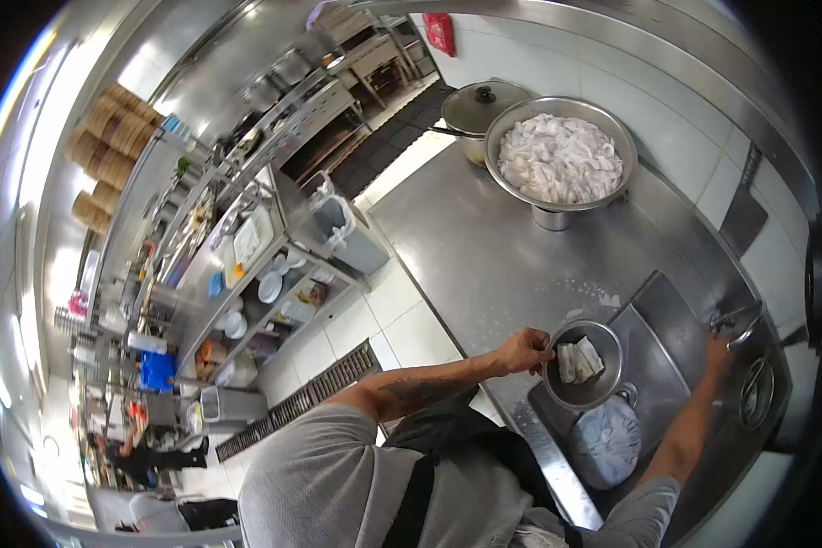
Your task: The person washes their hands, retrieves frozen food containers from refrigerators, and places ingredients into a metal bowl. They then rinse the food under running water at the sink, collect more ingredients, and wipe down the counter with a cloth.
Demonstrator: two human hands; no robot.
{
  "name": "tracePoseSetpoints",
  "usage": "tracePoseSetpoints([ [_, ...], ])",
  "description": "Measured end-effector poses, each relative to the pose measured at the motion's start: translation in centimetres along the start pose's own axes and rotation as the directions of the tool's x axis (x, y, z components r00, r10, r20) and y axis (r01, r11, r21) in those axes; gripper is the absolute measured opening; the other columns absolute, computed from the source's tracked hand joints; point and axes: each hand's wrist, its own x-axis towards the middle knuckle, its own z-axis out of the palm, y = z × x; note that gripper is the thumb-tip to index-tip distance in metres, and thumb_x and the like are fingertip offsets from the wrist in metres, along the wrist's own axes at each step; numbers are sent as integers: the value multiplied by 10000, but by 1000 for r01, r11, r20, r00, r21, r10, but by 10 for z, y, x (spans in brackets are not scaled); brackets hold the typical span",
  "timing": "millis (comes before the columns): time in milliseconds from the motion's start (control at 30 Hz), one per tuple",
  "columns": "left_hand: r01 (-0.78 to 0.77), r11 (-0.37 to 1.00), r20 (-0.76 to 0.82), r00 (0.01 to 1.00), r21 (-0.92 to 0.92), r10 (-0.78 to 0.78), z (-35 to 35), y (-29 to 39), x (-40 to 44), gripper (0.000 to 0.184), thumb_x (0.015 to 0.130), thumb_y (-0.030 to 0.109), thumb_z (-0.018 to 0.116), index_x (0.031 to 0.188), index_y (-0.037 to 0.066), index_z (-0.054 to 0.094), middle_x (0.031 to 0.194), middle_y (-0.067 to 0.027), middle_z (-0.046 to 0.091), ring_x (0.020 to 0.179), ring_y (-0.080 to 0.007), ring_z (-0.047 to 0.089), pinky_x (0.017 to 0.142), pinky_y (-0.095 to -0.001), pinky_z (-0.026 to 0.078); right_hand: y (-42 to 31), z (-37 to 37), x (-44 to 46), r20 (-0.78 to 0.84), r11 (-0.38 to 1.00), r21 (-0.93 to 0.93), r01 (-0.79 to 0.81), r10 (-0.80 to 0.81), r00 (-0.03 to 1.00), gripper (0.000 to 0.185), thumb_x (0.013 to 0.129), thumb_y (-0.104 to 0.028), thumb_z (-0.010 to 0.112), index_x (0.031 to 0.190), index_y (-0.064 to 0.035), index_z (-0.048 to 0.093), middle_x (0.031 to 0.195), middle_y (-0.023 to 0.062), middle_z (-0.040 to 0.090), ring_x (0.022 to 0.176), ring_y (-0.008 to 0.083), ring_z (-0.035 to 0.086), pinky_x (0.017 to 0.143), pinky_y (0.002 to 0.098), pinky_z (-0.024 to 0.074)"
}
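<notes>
My left hand (526, 352) pinches the rim of a round metal bowl (616, 370) between thumb and fingers. Inside lie a few pale, greyish slab-like pieces (578, 362), whose kind I cannot make out. The bowl is held over the sink (659, 333). Below it in the basin sits a rounded, whitish bundle (606, 442) that looks wrapped in plastic. Out to the right, my right hand (719, 352) is closed at the metal faucet (738, 321); its fingertips are small and partly hidden.
Beyond the sink, a large steel basin (627, 183) heaped with pale food pieces stands on the steel counter (466, 237), beside a lidded pot (457, 123). A cleaver-like blade (742, 219) hangs on the wall. A wire strainer (756, 393) is at the right; a lined bin (361, 242) stands left.
</notes>
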Motion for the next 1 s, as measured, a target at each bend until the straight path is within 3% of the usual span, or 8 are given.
tracePoseSetpoints([
  [133,25,999,-8,1000,-42,-26,45,15,36,217,918,159,645,751,44,567,655,-48,619,560,-118,604,513,-282,495,-14,63,12,-213,998,-66,2,-16,977,750,916,-463,554,1476,-32,303,1376,260,505,1157,462,564,1010,482,446],
  [333,-27,999,8,1000,-37,27,133,-3,115,172,879,145,648,813,-9,606,658,-94,631,569,-164,638,518,-326,517,-13,70,7,237,865,487,-123,4,972,528,927,-349,567,1282,40,531,1230,217,627,1086,374,631,939,448,502],
  [400,-18,1000,-24,1000,11,18,159,-1,145,164,849,117,643,831,-46,635,664,-129,654,573,-190,667,515,-340,535,-24,77,-6,752,-459,515,-724,-165,639,259,915,-151,567,1109,8,628,1052,156,680,914,269,667,789,349,552],
  [433,-22,999,-8,1000,38,22,172,-1,154,150,832,96,626,843,-52,643,680,-146,665,592,-207,685,527,-355,546,-31,51,-22,778,-603,296,-741,-298,553,243,905,-135,572,1093,8,630,1037,148,679,890,255,661,772,337,549],
  [667,-124,990,-67,989,74,129,246,20,208,151,757,89,627,819,-41,673,703,-195,680,615,-285,709,569,-409,567,-13,-72,-52,646,-118,680,-724,-372,667,192,864,-85,619,1026,16,638,983,122,676,820,207,642,715,302,530],
  [767,-222,922,-68,964,318,255,259,30,234,169,727,119,641,783,-35,681,732,-212,685,635,-310,708,599,-420,567,51,-65,-64,80,669,743,-26,-50,996,365,914,-233,649,1186,10,627,1129,155,669,1035,274,634,876,375,497],
  [900,-408,814,16,897,415,441,287,13,276,174,683,131,659,770,-16,691,750,-225,688,657,-318,706,623,-439,562,79,-106,-100,358,665,676,-318,80,930,474,952,-276,624,1282,59,560,1290,187,586,1198,296,562,958,404,468],
  [1000,-477,781,253,878,403,406,293,27,276,181,663,161,689,758,9,709,703,-207,676,655,-338,690,614,-443,552,102,-66,-120,743,-106,669,-735,82,664,550,991,-368,545,1365,33,506,1349,161,559,1216,278,549,1029,393,417],
])
